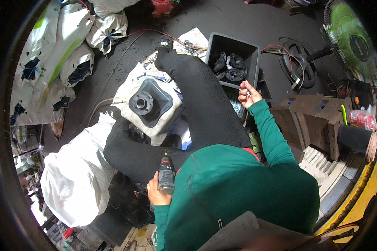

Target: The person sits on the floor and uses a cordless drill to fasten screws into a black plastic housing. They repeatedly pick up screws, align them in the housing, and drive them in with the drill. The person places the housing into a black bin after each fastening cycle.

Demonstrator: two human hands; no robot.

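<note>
Gripping the drill (166,178) in my left hand (156,193), right hand (251,99) pinching small metal pieces (248,93), I should separate them singly.

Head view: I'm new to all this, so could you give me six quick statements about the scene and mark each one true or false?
1. The left hand holds a power drill. True.
2. The fan has red blades. False: the fan is green.
3. The grey bin contains black parts. True.
4. The right hand rests on the white sack. False: the right hand is out by the grey bin, and the white sack lies on the opposite side.
5. The person wears green sleeves. True.
6. The drill's tip is touching the round black part between the legs. False: the tip is apart from the round black part.
</note>
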